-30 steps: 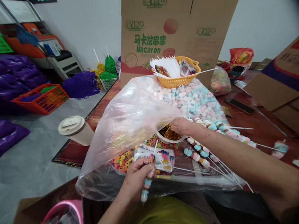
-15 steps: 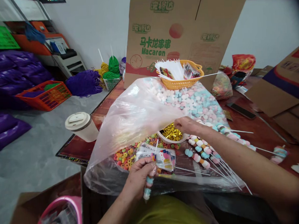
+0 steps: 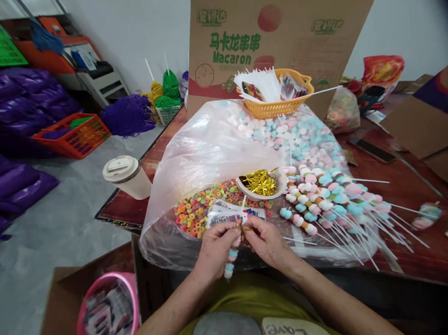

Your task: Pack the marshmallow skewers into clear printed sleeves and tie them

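Note:
My left hand (image 3: 218, 246) is closed around a wrapped marshmallow skewer (image 3: 229, 269), its pink, white and blue pieces pointing down below my fingers and its stick rising above. Against it, the fingertips of my right hand (image 3: 264, 238) pinch a gold twist tie at the gathered neck of the wrapper. Just beyond stands a white bowl (image 3: 262, 198) of gold twist ties (image 3: 261, 182). Printed plastic bags (image 3: 221, 213) lie behind my hands, partly covered by them. To the right is a pile of marshmallow skewers (image 3: 320, 197) with white sticks.
Colourful cereal rings (image 3: 191, 215) and loose marshmallows (image 3: 302, 140) spread over a clear plastic sheet (image 3: 203, 143). A yellow basket (image 3: 273, 109) of sticks stands before a cardboard box (image 3: 235, 45). A lidded cup (image 3: 128, 178) is at the left edge, a pink tub (image 3: 134, 314) below, a phone (image 3: 372, 150) right.
My right hand has come back from the bowl with a gold twist tie and now meets my left hand at the skewer. The view has tilted down slightly.

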Demonstrator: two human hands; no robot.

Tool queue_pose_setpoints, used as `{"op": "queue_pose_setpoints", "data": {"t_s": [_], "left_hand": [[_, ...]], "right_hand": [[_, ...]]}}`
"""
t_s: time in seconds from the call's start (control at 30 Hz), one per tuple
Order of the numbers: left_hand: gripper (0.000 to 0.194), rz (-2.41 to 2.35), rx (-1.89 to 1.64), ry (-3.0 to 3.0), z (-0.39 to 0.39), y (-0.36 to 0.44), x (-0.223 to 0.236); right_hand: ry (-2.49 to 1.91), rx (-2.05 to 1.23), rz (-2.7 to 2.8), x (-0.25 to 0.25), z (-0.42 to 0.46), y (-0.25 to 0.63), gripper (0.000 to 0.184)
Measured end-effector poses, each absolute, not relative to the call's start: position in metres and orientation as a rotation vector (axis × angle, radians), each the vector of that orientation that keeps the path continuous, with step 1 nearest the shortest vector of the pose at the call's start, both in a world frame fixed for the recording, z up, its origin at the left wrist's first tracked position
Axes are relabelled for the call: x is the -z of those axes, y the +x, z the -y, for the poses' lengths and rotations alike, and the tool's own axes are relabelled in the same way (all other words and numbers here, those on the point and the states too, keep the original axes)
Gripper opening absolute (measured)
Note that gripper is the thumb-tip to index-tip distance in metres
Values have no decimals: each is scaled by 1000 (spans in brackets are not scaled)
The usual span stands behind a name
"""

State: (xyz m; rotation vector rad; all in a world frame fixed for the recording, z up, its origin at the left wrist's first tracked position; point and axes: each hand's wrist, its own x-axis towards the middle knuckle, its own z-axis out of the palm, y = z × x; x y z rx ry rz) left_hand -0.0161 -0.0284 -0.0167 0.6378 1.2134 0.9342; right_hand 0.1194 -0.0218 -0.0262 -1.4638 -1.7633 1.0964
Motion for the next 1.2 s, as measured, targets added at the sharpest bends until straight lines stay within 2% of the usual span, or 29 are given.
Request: {"op": "queue_pose_setpoints", "data": {"t_s": [0.23,0.47,0.63,0.83,0.97,1.1,1.2], "left_hand": [[22,-1202,-935,560,30,-17,20],[18,-1234,-854,730,33,-21,21],[28,-1118,-858,803,39,-25,23],[33,-951,-938,602,35,-26,38],[31,-749,-708,520,34,-35,37],[37,-601,-578,515,31,-41,30],[42,-656,-711,441,26,-37,27]], "right_hand": [[-1477,-1154,1629,25,31,122,24],[-1501,-928,1821,27,31,116,26],[-1519,-878,1849,28,30,113,22],[-1390,-1146,1760,24,33,118,13],[-1031,-1259,2064,-1,30,129,18],[-681,-1209,2306,-19,22,133,21],[-911,-1032,2227,-8,19,128,23]]}}
